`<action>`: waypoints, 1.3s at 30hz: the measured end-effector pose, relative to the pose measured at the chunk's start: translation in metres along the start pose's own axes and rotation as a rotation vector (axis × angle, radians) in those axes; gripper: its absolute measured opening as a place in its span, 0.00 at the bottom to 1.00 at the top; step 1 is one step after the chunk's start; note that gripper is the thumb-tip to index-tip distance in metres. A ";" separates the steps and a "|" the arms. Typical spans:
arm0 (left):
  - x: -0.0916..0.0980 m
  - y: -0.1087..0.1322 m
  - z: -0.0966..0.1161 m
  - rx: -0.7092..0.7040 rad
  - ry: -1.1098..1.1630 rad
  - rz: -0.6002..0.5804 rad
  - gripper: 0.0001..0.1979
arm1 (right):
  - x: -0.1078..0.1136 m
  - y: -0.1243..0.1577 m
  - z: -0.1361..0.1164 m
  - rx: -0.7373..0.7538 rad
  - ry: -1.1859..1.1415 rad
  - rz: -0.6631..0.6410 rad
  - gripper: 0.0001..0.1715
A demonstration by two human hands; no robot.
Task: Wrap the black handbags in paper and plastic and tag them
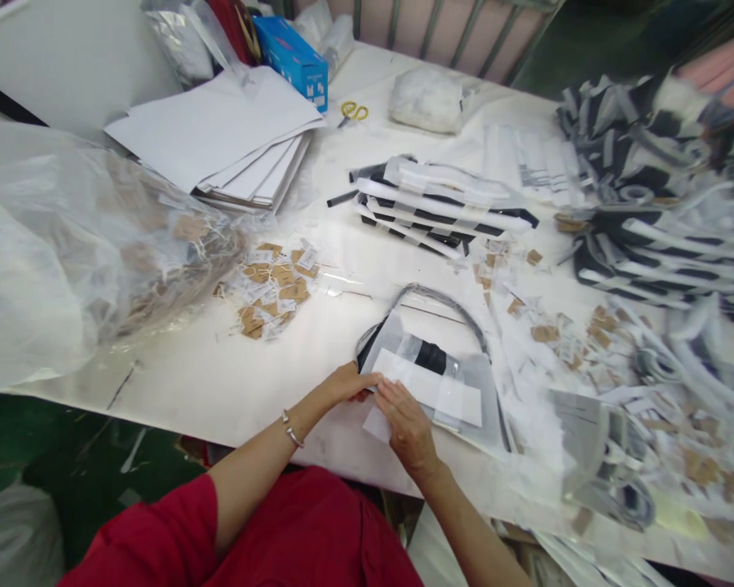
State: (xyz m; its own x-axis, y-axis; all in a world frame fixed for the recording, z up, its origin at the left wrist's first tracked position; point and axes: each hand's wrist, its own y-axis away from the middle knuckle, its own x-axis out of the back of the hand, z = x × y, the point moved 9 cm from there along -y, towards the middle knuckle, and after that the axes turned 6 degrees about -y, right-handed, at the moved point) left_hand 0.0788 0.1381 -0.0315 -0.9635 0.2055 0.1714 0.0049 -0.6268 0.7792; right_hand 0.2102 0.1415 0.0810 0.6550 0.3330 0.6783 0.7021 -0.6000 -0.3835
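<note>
A flat grey bag (480,379) with dark trim lies before me, its long thin handle (458,306) looped toward the far side. On top are a white paper strip (425,383) and a black band (431,357) under clear plastic. My left hand (347,381) is closed on the bag's near left corner, thumb on top and fingers partly underneath. Close against it, my right hand (407,420) has its fingers together and bent over the near edge, at the strip's left end; its thumb is hidden. A small white flap (376,424) shows beside the right hand.
Brown and white tags (278,289) lie in a heap to the left, near a large clear plastic sack (49,253). Behind are stacked black-and-white bags (434,204), white sheets (220,130), a blue box (294,61) and yellow-handled scissors (353,110). More bags (666,253) crowd the right.
</note>
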 end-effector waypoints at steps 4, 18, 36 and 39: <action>0.028 0.008 0.011 0.018 -0.455 0.176 0.33 | -0.008 0.005 -0.001 0.024 0.036 0.028 0.26; -0.023 0.053 0.084 -1.331 -0.728 0.005 0.16 | -0.004 0.001 -0.004 -0.151 -0.013 0.131 0.22; -0.015 0.036 0.063 -1.192 -0.550 -0.188 0.10 | 0.008 0.028 -0.027 -0.460 -0.102 0.094 0.05; -0.015 0.036 0.063 -1.162 -0.536 -0.201 0.11 | -0.025 0.046 -0.030 -0.402 0.019 -0.076 0.10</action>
State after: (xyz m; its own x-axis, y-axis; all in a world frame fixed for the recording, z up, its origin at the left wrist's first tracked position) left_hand 0.1103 0.1604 0.0320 -0.6921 0.4758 0.5428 -0.6208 -0.7760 -0.1114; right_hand 0.2179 0.0840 0.0648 0.5978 0.3759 0.7080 0.5804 -0.8122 -0.0588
